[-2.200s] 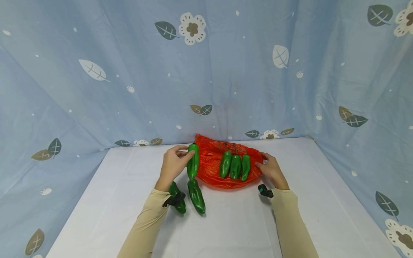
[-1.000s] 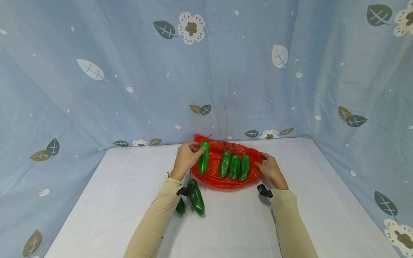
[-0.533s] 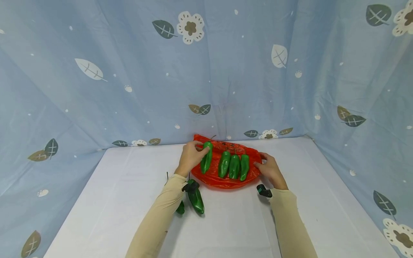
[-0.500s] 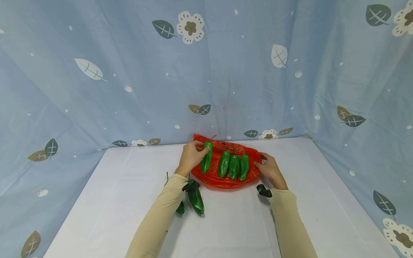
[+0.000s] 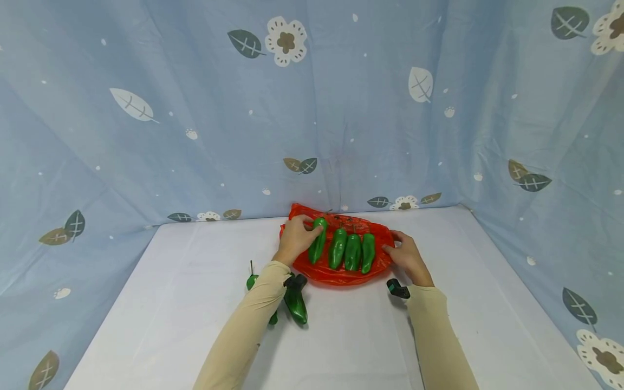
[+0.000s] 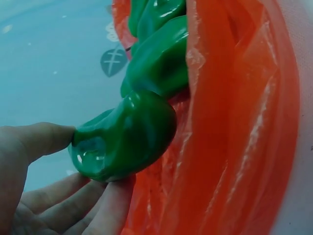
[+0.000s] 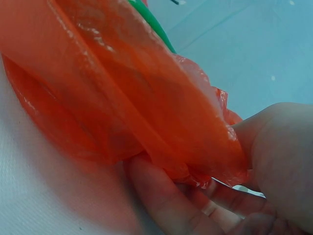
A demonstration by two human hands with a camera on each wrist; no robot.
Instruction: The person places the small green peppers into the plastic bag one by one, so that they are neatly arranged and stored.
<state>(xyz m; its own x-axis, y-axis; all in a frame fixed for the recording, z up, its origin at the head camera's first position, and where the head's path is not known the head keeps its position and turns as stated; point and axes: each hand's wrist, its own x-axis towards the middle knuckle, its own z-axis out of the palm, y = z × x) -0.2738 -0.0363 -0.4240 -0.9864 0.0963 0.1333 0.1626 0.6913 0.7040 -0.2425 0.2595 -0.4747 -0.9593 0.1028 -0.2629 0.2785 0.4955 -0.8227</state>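
My left hand point(image 5: 296, 238) pinches a green pepper point(image 5: 318, 246) between thumb and fingers near its stem end, over the left part of a red plastic bag point(image 5: 336, 278). Three more green peppers point(image 5: 352, 253) lie side by side on the bag, just right of the held one. In the left wrist view the held pepper point(image 6: 127, 134) overlaps the row behind it, beside the bag's raised edge point(image 6: 230, 107). My right hand point(image 5: 408, 256) grips the bag's right edge. Thumb and fingers close around gathered film point(image 7: 181, 127) in the right wrist view.
On the white table point(image 5: 351, 341), a green pepper point(image 5: 296, 306) lies partly under the left wrist camera. Another pepper point(image 5: 251, 281) is mostly hidden by the left sleeve. A blue patterned curtain point(image 5: 341, 108) hangs behind the table and along both sides.
My left hand has carried its pepper rightward from the bag's left edge to beside the row of three, lowering it slightly at the end. My right hand keeps its hold on the bag.
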